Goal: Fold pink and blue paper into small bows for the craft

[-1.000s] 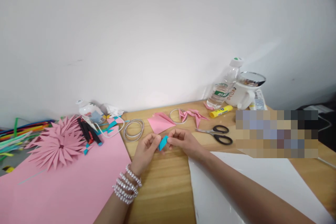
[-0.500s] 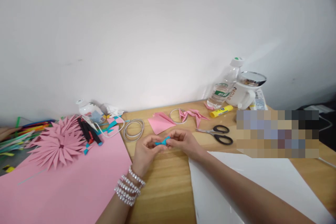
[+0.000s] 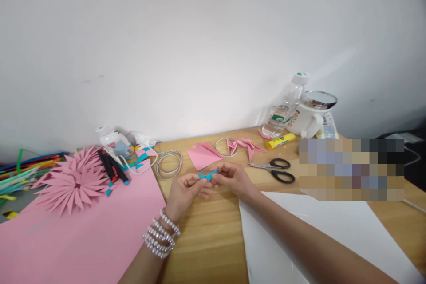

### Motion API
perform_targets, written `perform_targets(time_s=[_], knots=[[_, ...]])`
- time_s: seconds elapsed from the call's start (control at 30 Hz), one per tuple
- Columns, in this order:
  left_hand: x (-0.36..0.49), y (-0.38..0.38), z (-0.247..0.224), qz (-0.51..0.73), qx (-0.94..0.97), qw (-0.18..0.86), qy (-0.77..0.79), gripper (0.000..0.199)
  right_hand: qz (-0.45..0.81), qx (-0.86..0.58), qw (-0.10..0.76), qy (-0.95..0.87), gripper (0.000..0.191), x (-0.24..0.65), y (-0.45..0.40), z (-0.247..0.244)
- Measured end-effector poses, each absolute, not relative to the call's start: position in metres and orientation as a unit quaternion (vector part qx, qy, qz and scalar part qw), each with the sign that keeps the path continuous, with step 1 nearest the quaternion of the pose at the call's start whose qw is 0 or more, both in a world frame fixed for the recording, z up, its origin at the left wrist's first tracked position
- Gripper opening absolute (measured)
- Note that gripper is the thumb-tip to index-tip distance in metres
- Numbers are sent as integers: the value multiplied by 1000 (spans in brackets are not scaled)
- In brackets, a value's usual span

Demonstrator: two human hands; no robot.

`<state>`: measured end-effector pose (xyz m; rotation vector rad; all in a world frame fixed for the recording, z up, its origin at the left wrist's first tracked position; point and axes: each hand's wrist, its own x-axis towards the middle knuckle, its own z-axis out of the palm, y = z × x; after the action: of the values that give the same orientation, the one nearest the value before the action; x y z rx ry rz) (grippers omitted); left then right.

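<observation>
Head view: left hand (image 3: 183,190) and right hand (image 3: 235,182) each pinch one end of a small blue paper piece (image 3: 208,177), held between them over the wooden table (image 3: 203,242). Creases too small to read. Risk, my judgement: uneven pull could tear or unfold it; a loosened pinch, drop it. Scissors (image 3: 271,169) lie near right hand; a careless sweep could knock them.

1 held ppr pc (image 3: 208,177), 1 scissors (image 3: 270,169), 1 glue stk (image 3: 280,141), 2 btls (image 3: 281,114), 1 mug (image 3: 303,122).

Left hand (image 3: 184,190), right hand (image 3: 235,182), nearly meeting, fingertips (image 3: 202,183) pinched, forearms (image 3: 299,230) angled inward
</observation>
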<state>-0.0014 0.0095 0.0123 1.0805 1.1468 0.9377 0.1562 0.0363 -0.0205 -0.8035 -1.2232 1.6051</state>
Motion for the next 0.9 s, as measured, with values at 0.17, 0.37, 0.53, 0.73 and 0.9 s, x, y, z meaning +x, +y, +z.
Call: perform_targets(time_s=[0.17,0.37,0.53,0.73,0.9], knots=[[0,7,14,408,480,599,494,21,654,-348,432,-514,26,158,35,-18],[2,8,14,394,474,626,478,25,660,-334,437,-511,27,159,34,-18],[0,9,12,400,467,633,471,27,660,-355,421,-512,28,158,37,-21],[-1,7,15,402,455,637,475,25,660,-354,423,-511,29,158,36,-18],[1,6,16,401,444,640,482,25,641,-368,428,-520,30,155,33,-17]])
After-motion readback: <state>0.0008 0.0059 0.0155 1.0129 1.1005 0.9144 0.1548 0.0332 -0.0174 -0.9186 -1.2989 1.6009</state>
